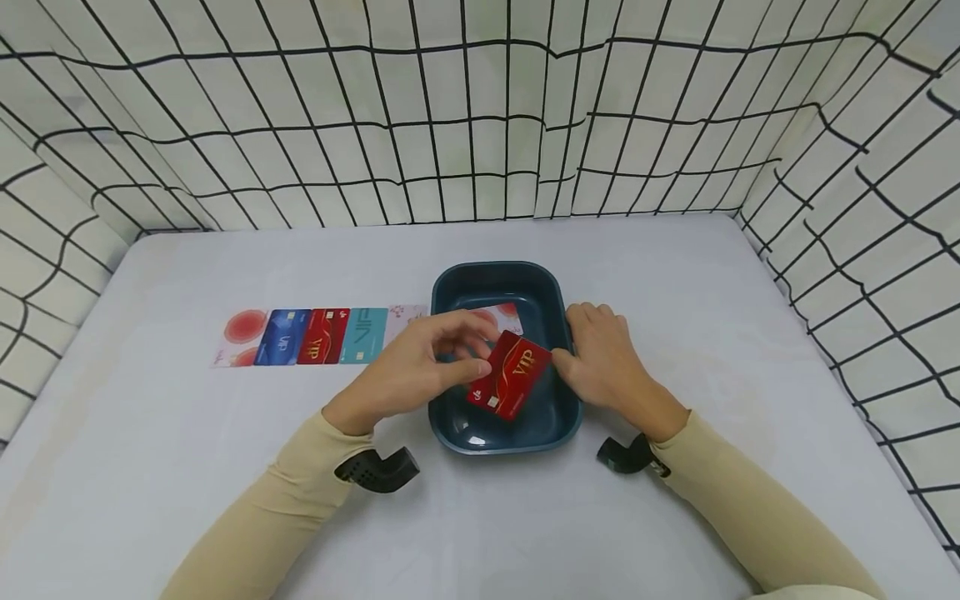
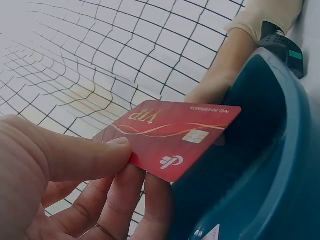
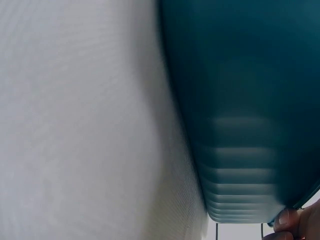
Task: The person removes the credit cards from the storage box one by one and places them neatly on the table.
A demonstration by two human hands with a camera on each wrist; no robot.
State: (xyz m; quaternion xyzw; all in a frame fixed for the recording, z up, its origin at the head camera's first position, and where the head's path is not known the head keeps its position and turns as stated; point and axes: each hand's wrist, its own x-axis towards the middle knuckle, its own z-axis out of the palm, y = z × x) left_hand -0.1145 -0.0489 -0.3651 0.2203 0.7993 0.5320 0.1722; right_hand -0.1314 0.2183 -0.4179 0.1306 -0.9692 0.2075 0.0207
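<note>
My left hand (image 1: 412, 367) pinches a red VIP card (image 1: 513, 375) between thumb and fingers, tilted over a dark teal plastic tray (image 1: 504, 451). In the left wrist view the card (image 2: 175, 132) shows its gold lettering and chip, with the thumb (image 2: 92, 156) on its printed face. Inside the tray lies a white card with red circles (image 1: 508, 317), partly covered by the left hand. My right hand (image 1: 603, 358) grips the tray's right rim, thumb at the inner edge. The right wrist view shows the tray's outer wall (image 3: 240, 125) and fingertips (image 3: 287, 222) at its rim.
Left of the tray, several cards lie in a row on the white table (image 1: 187, 467): a red-circled white card (image 1: 243, 327), a blue card (image 1: 282, 337), a red card (image 1: 323, 337), a teal card (image 1: 363, 335) and a pale floral card (image 1: 403, 318). Black wire mesh (image 1: 465, 125) encloses the table's back and sides.
</note>
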